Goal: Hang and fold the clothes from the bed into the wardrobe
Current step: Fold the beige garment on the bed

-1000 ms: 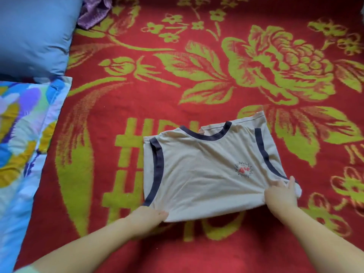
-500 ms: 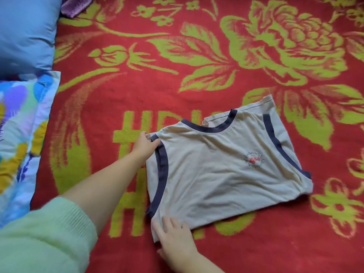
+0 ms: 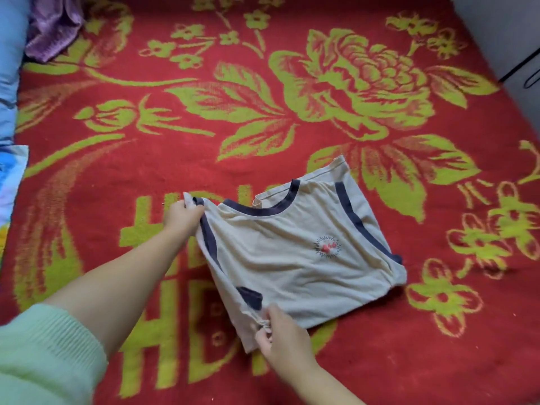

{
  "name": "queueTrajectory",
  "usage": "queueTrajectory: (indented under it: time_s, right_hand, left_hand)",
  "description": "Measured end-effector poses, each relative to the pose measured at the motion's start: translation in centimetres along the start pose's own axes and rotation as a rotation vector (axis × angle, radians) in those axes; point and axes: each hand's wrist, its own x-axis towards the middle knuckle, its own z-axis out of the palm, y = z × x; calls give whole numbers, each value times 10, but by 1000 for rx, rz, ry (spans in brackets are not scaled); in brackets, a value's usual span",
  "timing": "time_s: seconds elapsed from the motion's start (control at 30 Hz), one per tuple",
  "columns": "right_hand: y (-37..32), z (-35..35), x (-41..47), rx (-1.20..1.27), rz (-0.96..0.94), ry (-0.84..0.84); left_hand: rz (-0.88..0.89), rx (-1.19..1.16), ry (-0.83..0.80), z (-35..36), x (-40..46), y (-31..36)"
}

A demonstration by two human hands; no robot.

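Head view: looking down on a red blanket patterned with yellow-green flowers, leaves and block letters, spread over the bed. On it, right of centre, a beige vest with dark navy trim at the neck and armholes and a small red emblem on the chest, already doubled over so a hem edge shows above the neckline. Left hand at the vest's upper left corner, fingers curled round the shoulder strap, bunching the cloth and drawing it up off the blanket. Right hand at the lower left corner, thumb and fingers pinching a gathered bit of the bottom edge. Between the two hands, the vest's left side lifted and pulled taut, the armhole trim twisted so a patch of navy shows near the lower hand. Right half of the vest lying flat on the blanket, tilted with its far corner toward the right. Pale green sleeve on the left forearm at the lower left. At the far left edge, a blue pillow and a strip of colourful cloth; at the top left, a crumpled purple garment. At the top right, a grey surface with a dark cord.
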Motion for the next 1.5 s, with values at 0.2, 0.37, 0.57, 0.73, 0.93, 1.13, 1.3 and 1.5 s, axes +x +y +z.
queueTrajectory:
  time_s: [0.2, 0.37, 0.57, 0.73, 0.93, 1.13, 1.3, 1.5]
  right_hand:
    - [96, -111, 9, 50, 341, 361]
    - [202, -170, 20, -149, 528, 230]
    - [251, -169, 31, -581, -44, 104]
    - [258, -146, 40, -747, -429, -121]
    - [271, -152, 69, -756, -506, -194]
    - [252, -176, 84, -737, -470, -155]
    - [199, -232, 77, -669, -451, -332]
    - [99, -309, 52, -739, -311, -954]
  left_hand:
    - [251, -226, -154, 93, -44, 135]
    - [230, -365, -456, 189, -104, 181]
    - [615, 328, -163, 218, -154, 49]
    - [894, 1041, -303, 224, -213, -56]
    - [731, 1118, -251, 246, -200, -42]
    - [832, 1057, -217, 219, -189, -11]
    - [731, 968, -369, 159, -197, 45]
    - [131, 1097, -1074, 84, -233, 135]
